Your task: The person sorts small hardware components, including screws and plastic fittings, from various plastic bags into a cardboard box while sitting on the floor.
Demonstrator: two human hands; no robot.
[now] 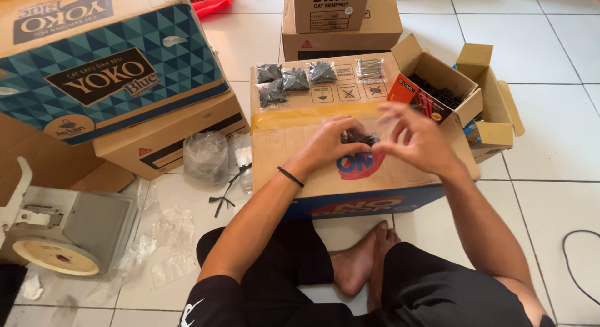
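Atop cardboard box [300, 153], left hand [329, 141] and right hand [417, 141] fingers clamp small dark-filled bag [361, 139] between them.

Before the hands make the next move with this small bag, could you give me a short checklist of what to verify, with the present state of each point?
1. Small bag of dark screws held by both hands: ok, left hand and right hand meet on it.
2. Bag closed: cannot tell, the fingers cover it and the right hand is blurred.
3. Cardboard box used as worktop has bare space: ok.
4. Finished bags lined at the far edge, apart from the hands: ok.
5. Open box of loose screws beside the right hand: ok.
6. Scale on the floor at the left: ok.
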